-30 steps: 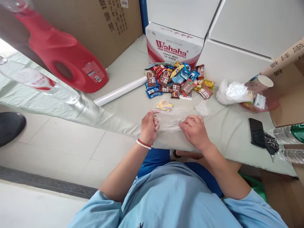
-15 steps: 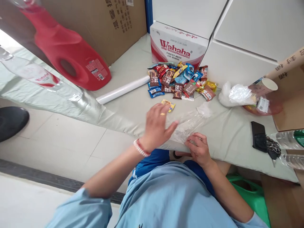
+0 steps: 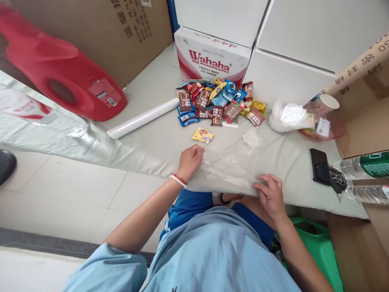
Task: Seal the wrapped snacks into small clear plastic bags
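Note:
A clear plastic bag lies spread on the cloth-covered table between my hands. My left hand pinches its left edge, with fingers closed. At the lower right corner, my right hand holds the bag between thumb and fingertips. The bag's crumpled whitish end points away from me. Just beyond my left fingertips lies a yellow snack packet, flat on the cloth. Farther back is a pile of small wrapped snacks in brown, blue, red and yellow.
Behind the pile stands a Wahaha water carton. A white roll, a red jug and a clear bottle lie on the left. To the right are a bundled plastic bag, a paper cup, a phone, keys and bottles.
My left hand has come down from above the bag and gripped its left edge. My right hand has moved right, and the bag is now spread wider. The view has shifted slightly.

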Demonstrator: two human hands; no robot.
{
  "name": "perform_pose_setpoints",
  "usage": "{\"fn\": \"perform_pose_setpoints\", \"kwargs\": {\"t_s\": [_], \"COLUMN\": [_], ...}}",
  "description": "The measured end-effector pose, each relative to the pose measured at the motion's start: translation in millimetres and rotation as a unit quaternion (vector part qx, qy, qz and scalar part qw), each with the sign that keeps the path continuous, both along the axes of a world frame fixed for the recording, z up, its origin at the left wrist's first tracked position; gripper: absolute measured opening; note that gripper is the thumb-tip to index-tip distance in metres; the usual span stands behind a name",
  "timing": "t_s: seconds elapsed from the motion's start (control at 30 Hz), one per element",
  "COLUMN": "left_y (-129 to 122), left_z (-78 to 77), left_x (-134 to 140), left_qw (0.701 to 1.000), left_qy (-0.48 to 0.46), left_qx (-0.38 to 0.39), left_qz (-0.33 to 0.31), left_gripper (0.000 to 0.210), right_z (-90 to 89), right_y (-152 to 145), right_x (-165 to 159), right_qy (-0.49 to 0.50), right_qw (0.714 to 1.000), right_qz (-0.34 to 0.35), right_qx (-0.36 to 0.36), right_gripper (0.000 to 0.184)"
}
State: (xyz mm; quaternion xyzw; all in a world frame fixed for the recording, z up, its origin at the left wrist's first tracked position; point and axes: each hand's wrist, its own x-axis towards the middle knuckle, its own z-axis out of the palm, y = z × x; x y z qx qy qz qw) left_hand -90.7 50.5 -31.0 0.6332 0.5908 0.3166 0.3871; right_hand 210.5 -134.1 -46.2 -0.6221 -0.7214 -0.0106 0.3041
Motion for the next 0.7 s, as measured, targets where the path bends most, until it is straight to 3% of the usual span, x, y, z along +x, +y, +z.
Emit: {"fn": "perform_pose_setpoints", "kwargs": {"t_s": [0.13,0.2,0.27,0.33,0.4,0.53,0.7], "left_y": [-3,1,7,14,20,24,24], "left_z": [4.7,8.4,10.4,9.4,5.3,-3.8,3.7], "left_x": [7,16,23,24,17,-9,-18], "left_qw": [0.999,0.993,0.98,0.974,0.978,0.986,0.973], "left_qy": [-0.026,-0.097,-0.158,-0.175,-0.152,-0.093,-0.094], "left_qx": [-0.013,-0.065,-0.119,-0.145,-0.142,-0.135,-0.212], "left_qz": [0.021,0.006,0.002,0.015,0.032,0.036,-0.009], "left_gripper": [0.039,0.042,0.046,0.048,0.049,0.044,0.045], "right_z": [30.4,47.6,54.9,49.6,35.7,10.6,10.1], "right_y": [22,38,51,58,57,35,14], "right_x": [-6,-21,-41,-58,-67,-61,-39], "right_qy": [0.08,0.093,0.046,-0.038,-0.095,-0.062,-0.003], "right_qw": [0.993,0.995,0.995,0.985,0.975,0.982,0.991], "right_qz": [-0.065,-0.01,0.085,0.147,0.168,0.17,0.133], "right_qx": [0.05,0.042,-0.019,-0.084,-0.114,-0.064,-0.014], "right_gripper": [0.024,0.024,0.047,0.051,0.034,0.031,0.035]}}
